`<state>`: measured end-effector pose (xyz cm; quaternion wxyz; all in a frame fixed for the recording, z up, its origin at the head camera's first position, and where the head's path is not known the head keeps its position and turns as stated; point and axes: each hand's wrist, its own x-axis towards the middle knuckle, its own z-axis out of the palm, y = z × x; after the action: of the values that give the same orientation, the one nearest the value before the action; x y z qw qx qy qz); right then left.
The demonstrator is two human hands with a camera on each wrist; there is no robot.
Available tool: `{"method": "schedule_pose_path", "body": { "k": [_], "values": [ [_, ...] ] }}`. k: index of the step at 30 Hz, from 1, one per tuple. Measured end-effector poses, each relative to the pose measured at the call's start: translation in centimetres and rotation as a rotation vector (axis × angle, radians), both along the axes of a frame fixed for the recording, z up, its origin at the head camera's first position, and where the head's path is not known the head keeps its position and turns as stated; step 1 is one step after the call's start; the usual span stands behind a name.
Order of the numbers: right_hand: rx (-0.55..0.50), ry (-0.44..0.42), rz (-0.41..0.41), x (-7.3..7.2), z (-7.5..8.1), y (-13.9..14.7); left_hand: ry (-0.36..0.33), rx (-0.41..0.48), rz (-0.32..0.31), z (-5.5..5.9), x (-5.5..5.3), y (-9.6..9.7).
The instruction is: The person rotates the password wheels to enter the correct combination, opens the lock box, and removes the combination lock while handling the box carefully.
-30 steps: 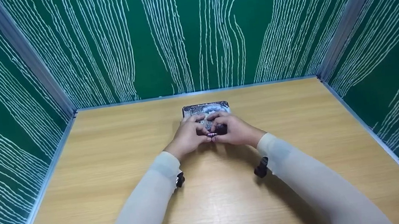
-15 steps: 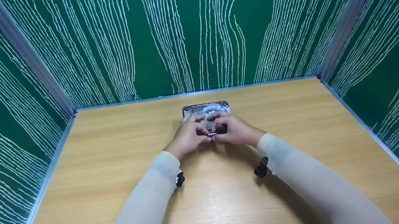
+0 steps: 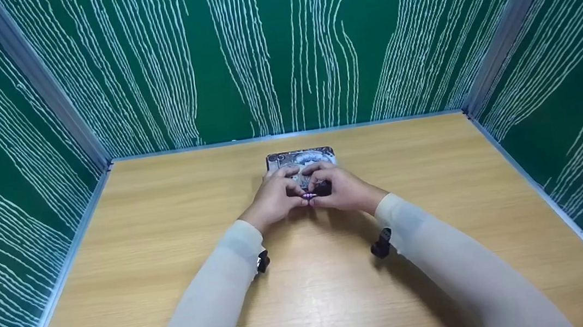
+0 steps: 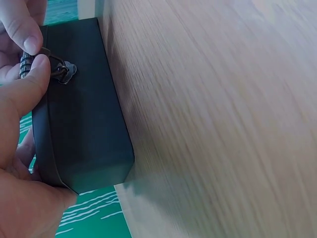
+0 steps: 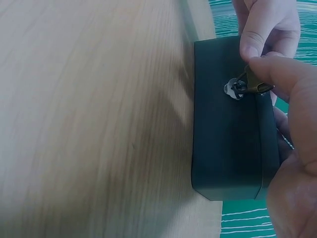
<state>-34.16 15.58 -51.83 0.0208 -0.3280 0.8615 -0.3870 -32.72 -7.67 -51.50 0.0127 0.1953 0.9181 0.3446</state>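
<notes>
A small dark box with a printed, picture-covered lid lies near the back of the table. From a metal hasp on its near side hangs a brass-coloured combination padlock with a row of dials. My left hand pinches one end of the padlock between thumb and finger, while other fingers rest on the lid. Opposite it, my right hand pinches the padlock's other end, its remaining fingers also over the lid. The thumb tips nearly meet and partly cover the dials.
The box rests on a light wooden table. Green panels with white wavy lines stand at the back and both sides, joined by grey corner posts. Dark wrist cameras sit at both light sleeves.
Both hands and the box hold nearly the same place. The padlock between the thumbs looks slightly turned, its dials catching the light differently.
</notes>
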Motion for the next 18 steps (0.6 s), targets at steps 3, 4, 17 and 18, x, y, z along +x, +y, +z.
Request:
{"method": "schedule_pose_path", "body": {
  "k": [3, 4, 17, 18],
  "values": [
    [0.0, -0.002, 0.003, 0.0, 0.06, 0.0, -0.011, 0.003, 0.004, -0.01, -0.06, 0.01],
    [-0.002, -0.002, 0.005, 0.0, 0.07, 0.01, -0.017, 0.005, 0.006, 0.0, -0.08, 0.01],
    [-0.008, -0.008, 0.008, -0.09, 0.01, 0.0, -0.043, 0.026, 0.019, -0.04, -0.11, 0.06],
    [-0.01, -0.01, 0.008, -0.09, -0.01, 0.01, -0.043, 0.027, 0.018, -0.06, -0.13, 0.06]
  ]
}}
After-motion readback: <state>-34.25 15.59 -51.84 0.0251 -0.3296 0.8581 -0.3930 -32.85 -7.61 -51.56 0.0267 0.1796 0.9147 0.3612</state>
